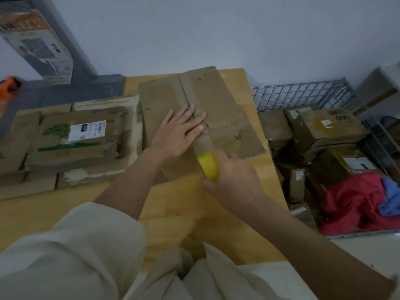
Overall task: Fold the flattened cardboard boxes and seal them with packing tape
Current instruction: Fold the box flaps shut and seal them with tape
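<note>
Wooden worktop (173, 204) against a pale wall. Folded cardboard box (218, 109) at its far right corner; left hand (176, 135) pressed flat on its seam, right hand (233, 178) gripping a yellow tape roll (208, 167). Flattened boxes (71, 137) along the left edge, cut off by the frame; wire basket (303, 94) contents indistinct.

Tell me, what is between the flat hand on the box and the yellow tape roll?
In the head view, a stretched strip of brown packing tape runs from the yellow tape roll up to the left hand on the brown cardboard box.
</note>
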